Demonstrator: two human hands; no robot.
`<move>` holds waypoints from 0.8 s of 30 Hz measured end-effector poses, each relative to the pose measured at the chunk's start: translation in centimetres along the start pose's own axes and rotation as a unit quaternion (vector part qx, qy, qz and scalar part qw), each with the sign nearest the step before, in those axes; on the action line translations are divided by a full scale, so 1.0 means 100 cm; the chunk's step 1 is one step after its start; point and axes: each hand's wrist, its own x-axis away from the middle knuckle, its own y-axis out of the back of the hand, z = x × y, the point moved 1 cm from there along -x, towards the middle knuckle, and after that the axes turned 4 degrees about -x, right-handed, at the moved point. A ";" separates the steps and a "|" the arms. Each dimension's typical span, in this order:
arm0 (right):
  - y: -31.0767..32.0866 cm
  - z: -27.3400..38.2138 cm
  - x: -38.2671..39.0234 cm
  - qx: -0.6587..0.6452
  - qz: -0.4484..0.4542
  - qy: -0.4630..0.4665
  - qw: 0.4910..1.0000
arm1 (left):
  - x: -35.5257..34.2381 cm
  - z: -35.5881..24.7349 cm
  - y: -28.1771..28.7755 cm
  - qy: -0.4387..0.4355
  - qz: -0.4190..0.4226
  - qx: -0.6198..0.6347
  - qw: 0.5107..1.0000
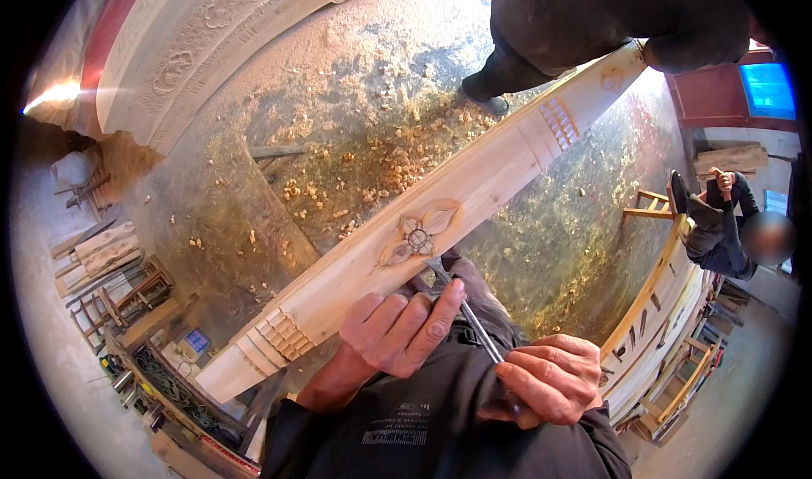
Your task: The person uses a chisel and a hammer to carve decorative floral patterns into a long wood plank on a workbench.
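Grey-steel long chisel (481,333), lower centre: my R hand (551,377) grips its rear, prob. to steer tip by pale carved wooden beam (491,179); L hand (402,335) curled, pinching shaft? can't tell.

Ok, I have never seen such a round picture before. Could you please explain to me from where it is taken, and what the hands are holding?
There is no machine: you see a person's bare right hand and left hand. A wide fisheye camera on that person's head looks down, so straight edges bend toward the rim.

The right hand holds a long metal chisel. The left hand is close beside it; I cannot tell whether it grips. The chisel points at the near edge of a long, pale wooden beam, by a carved flower. Small carved blocks show nearer the beam's left end.

Wood shavings lie on the floor. Another person is by the far end; a further person is at the right.
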 end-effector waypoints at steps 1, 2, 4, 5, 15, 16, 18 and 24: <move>-0.004 0.001 -0.002 0.021 -0.016 0.016 1.000 | 0.000 -0.001 0.000 0.006 -0.003 0.006 1.000; -0.006 0.001 -0.003 0.024 -0.014 0.023 0.999 | 0.001 -0.001 0.001 0.015 0.002 0.009 1.000; -0.011 0.000 -0.004 0.030 -0.007 0.030 0.999 | 0.002 -0.002 0.000 0.023 0.006 0.011 1.000; -0.012 0.001 -0.004 0.035 -0.001 0.036 0.999 | 0.003 -0.002 0.000 0.021 0.003 0.009 1.000; -0.007 0.008 0.001 0.051 0.024 0.019 0.998 | 0.001 0.000 0.006 0.005 0.025 0.037 0.999; -0.007 0.009 0.001 0.052 0.024 0.015 0.998 | 0.001 0.000 0.004 -0.003 0.015 0.031 0.999; -0.008 0.008 0.002 0.053 0.023 0.013 0.998 | 0.001 0.001 0.000 -0.015 -0.003 0.018 1.000; -0.009 0.007 0.004 0.050 0.012 0.015 0.999 | 0.003 0.001 -0.002 -0.021 -0.004 0.008 1.000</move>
